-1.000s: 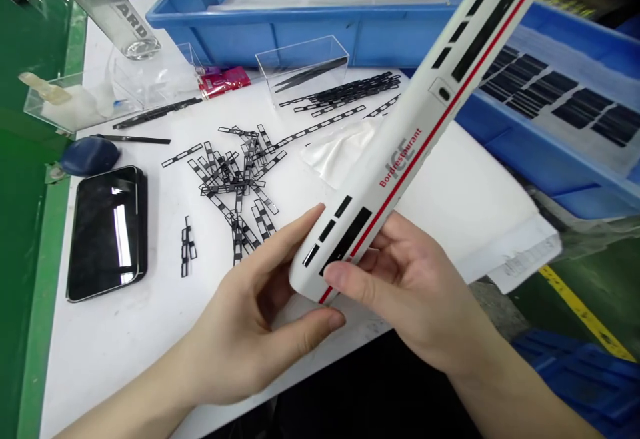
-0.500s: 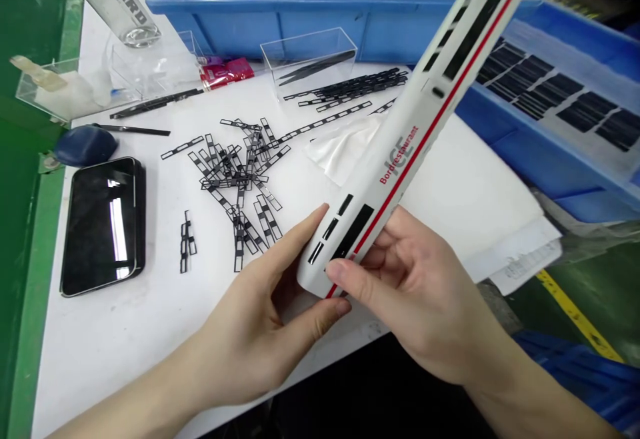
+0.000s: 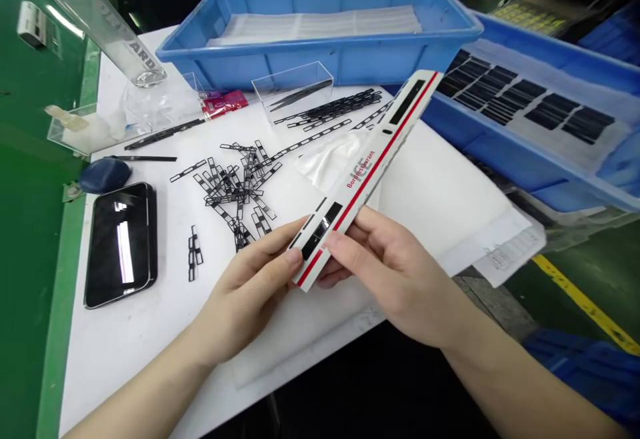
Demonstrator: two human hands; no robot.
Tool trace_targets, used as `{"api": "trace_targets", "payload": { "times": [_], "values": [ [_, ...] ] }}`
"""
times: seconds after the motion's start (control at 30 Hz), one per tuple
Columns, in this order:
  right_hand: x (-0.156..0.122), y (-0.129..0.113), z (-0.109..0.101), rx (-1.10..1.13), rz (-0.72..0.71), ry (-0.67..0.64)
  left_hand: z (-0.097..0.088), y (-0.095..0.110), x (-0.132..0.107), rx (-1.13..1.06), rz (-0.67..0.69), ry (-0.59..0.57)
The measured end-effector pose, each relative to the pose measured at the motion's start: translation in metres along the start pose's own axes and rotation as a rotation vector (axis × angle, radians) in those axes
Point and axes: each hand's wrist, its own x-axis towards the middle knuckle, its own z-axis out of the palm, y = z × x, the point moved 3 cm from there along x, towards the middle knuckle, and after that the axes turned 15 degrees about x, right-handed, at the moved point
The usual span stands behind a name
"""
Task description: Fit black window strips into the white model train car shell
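A white model train car body [image 3: 380, 149] with a red stripe, dark windows and "Bordrestaurant" lettering slants up and to the right above the table. My left hand [image 3: 260, 279] is closed on its lower end, thumb on the side by the dark window. My right hand [image 3: 385, 266] also grips it, thumb near the red stripe and fingers tucked underneath. Left of the car lies a loose heap of black window-frame strips [image 3: 240, 186]. A small separate group of strips [image 3: 194, 256] lies nearer the table's left side. Behind the car is a crumpled white cloth [image 3: 327, 158].
A blue bin [image 3: 320, 59] stands at the back, another blue bin [image 3: 550, 172] with black pieces at the right. A clear box [image 3: 293, 92] holds tweezers. A black glossy device [image 3: 120, 246] lies at the left, beside a dark blue rounded object [image 3: 105, 174].
The train car has tipped lower and rolled, so its side with the windows faces me more. My left thumb has moved onto that side. The view has shifted, showing more background.
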Motion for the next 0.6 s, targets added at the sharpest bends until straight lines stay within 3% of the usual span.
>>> {"api": "trace_targets", "payload": {
  "times": [0.23, 0.47, 0.6],
  "values": [
    [-0.012, -0.008, 0.006, -0.218, -0.051, 0.065, 0.0, 0.002, 0.0, -0.06, -0.018, -0.045],
    [-0.009, -0.003, 0.0, 0.059, 0.011, 0.053, 0.004, 0.009, -0.003, 0.044, 0.109, -0.094],
    [-0.008, -0.002, -0.007, 0.151, 0.086, 0.018, 0.01, 0.014, -0.001, 0.065, 0.145, -0.052]
  ]
}}
